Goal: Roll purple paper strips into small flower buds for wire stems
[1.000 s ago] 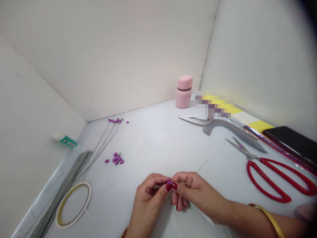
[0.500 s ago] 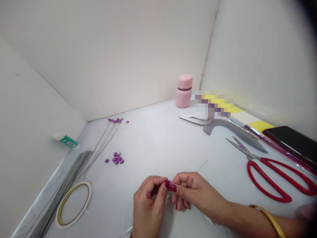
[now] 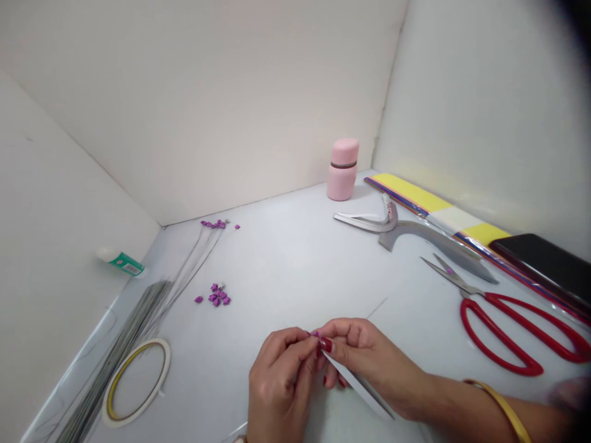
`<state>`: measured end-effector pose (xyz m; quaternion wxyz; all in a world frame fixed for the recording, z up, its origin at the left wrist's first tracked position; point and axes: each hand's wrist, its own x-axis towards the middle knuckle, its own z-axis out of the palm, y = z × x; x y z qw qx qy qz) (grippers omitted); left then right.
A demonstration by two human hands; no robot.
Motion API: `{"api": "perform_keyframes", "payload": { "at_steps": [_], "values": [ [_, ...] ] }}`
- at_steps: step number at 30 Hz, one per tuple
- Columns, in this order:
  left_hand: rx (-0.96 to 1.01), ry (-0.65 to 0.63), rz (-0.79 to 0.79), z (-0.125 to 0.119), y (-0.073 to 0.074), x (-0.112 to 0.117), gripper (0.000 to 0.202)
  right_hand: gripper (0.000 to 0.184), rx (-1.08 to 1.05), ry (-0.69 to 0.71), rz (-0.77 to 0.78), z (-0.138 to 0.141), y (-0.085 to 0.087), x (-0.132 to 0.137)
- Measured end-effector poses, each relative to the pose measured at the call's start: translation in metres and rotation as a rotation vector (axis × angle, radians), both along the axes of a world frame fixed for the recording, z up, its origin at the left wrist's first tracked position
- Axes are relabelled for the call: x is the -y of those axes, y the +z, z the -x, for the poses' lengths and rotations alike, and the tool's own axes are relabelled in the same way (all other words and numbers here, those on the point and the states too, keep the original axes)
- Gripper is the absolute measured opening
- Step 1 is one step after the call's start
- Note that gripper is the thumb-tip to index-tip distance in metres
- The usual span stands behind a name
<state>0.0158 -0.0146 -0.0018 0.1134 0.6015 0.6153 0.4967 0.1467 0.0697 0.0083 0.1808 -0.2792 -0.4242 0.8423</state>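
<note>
Left hand (image 3: 277, 384) and right hand (image 3: 364, 363) meet, fingers (image 3: 300, 338) curled, pinching a tiny purple piece (image 3: 315, 334)

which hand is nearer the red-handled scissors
Right. The right hand, gripping a white strip, lies to the left of the red-handled scissors, apart from them; the left hand, pinching a tiny purple piece, lies farther left.

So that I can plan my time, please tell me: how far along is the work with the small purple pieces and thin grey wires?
Done: several thin grey wires topped with purple pieces lie near the far wall. In hand: the left hand and right hand pinch a small purple piece, with a narrow white strip below. Left: a loose purple pile and a long grey wire bundle.
</note>
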Motion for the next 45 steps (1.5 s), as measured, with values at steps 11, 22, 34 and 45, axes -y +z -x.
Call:
{"api": "perform_keyframes", "payload": {
  "at_steps": [11,22,34,45],
  "values": [
    [0.429,-0.002,0.239,0.002,0.004,-0.007,0.01,0.03,0.068,-0.016,-0.044,-0.001,-0.001,0.001],
    [0.927,0.046,0.371,-0.009,0.004,-0.011,0.02,0.027,0.101,-0.015,-0.07,-0.001,-0.001,0.002],
    [0.405,0.127,0.193,-0.01,0.01,-0.005,0.008,0.024,0.124,-0.024,-0.107,0.001,-0.003,0.003],
    [0.766,0.03,0.446,0.0,0.005,-0.01,0.018,0.029,0.169,-0.007,-0.132,0.001,0.002,0.001]
  ]
}}
